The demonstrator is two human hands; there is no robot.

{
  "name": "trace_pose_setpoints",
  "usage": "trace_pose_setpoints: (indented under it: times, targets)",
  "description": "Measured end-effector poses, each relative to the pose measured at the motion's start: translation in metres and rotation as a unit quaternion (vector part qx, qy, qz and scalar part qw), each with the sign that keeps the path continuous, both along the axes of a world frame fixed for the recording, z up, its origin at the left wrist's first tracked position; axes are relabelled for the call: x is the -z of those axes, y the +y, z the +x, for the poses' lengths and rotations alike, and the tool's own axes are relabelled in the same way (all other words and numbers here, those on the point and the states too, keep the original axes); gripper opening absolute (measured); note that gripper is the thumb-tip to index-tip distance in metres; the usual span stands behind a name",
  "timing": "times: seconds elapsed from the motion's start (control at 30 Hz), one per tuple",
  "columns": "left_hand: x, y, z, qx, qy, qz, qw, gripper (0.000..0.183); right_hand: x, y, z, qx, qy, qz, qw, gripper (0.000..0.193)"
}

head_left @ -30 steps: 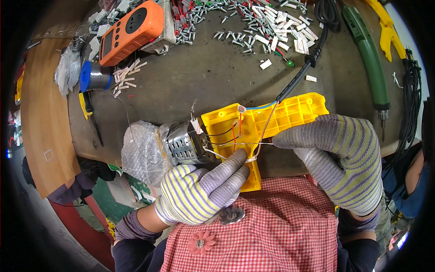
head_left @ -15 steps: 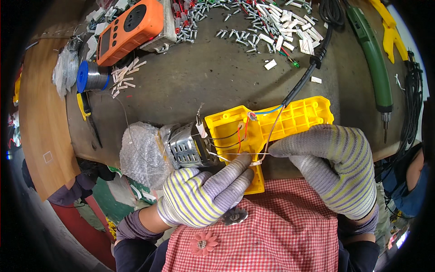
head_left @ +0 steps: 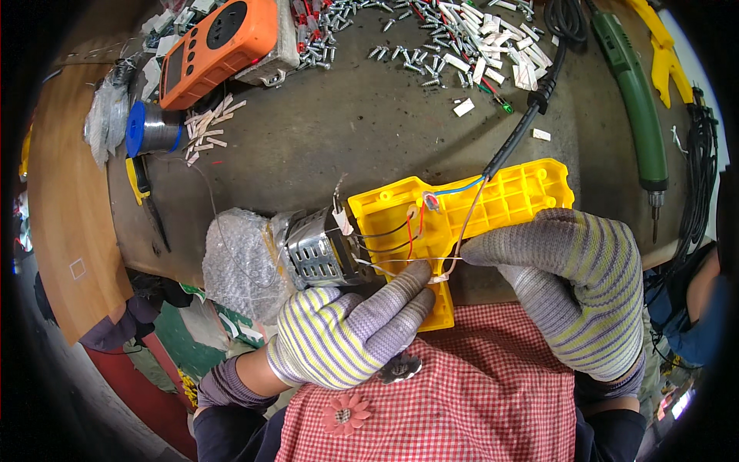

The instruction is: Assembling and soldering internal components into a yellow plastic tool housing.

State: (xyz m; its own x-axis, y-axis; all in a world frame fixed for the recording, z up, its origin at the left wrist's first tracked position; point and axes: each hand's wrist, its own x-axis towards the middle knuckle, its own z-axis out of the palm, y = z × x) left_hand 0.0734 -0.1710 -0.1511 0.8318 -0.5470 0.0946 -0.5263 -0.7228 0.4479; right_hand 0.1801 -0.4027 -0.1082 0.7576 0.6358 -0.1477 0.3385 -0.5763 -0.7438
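Observation:
A yellow plastic housing half [head_left: 504, 202] lies open on the workbench edge, with thin red, blue and grey wires [head_left: 431, 223] inside and a black power cord [head_left: 523, 131] running out of it. A metal motor part [head_left: 319, 250] wrapped partly in bubble wrap [head_left: 239, 262] sits at its left end. My left hand [head_left: 346, 331], in a striped knit glove, pinches a thin wire at the housing's lower edge. My right hand [head_left: 577, 285], gloved the same way, rests on the housing's lower right side and holds it down, fingertips by the same wires.
On the bench [head_left: 308, 146] lie an orange multimeter [head_left: 219, 50], a blue solder spool [head_left: 150, 129], a green electric screwdriver [head_left: 639, 123], several screws and white connectors [head_left: 462, 46], and another yellow shell [head_left: 662, 46]. A red checked apron covers my lap [head_left: 462, 393].
The housing and both hands have shifted slightly; my left fingers have closed in on the thin wire at the housing's lower edge.

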Motion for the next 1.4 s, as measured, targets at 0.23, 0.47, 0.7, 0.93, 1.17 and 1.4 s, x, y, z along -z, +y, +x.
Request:
trace_pose_setpoints:
  times: [0.23,0.47,0.7,0.93,1.17,1.4]
  targets:
    - [0.001,-0.001,0.000,-0.004,0.002,0.010,1.000,0.033,0.010,0.007,-0.001,-0.025,-0.005,0.023,0.999,0.017]
    - [0.002,0.004,-0.004,0.014,-0.016,-0.008,1.000,0.037,0.012,0.036,-0.012,-0.098,-0.043,-0.027,0.994,0.026]
    - [-0.017,0.024,-0.006,-0.044,-0.121,-0.011,0.992,0.043,0.018,0.036,-0.007,-0.230,-0.221,-0.079,0.944,0.036]
    - [0.002,0.035,0.017,-0.232,-0.048,-0.006,0.972,0.074,0.015,0.049,-0.012,-0.247,-0.310,-0.163,0.903,0.041]
    - [0.006,0.037,0.019,-0.231,-0.060,-0.019,0.971,0.075,0.020,0.058,-0.012,-0.242,-0.325,-0.187,0.895,0.043]
    - [-0.001,0.034,0.022,-0.240,-0.024,-0.027,0.970,0.074,0.018,0.062,-0.014,-0.269,-0.328,-0.226,0.877,0.044]
